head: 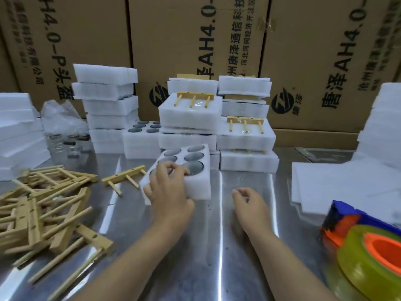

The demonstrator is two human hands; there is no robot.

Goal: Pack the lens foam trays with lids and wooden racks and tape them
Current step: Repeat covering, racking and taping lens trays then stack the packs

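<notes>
A packing workshop in a warehouse: tall printed cardboard cartons [195, 40] stand like a wall behind a shiny metal counter [217, 224], which carries stacks of white foam trays [191, 114], a heap of wooden racks [43, 209] and a roll of packing tape [368, 263].

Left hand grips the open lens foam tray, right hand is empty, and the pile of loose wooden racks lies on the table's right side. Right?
No. The head view shows the pile of wooden racks on the table's left side, not the right. The left hand does grip the lens foam tray; the right hand is empty.
</notes>
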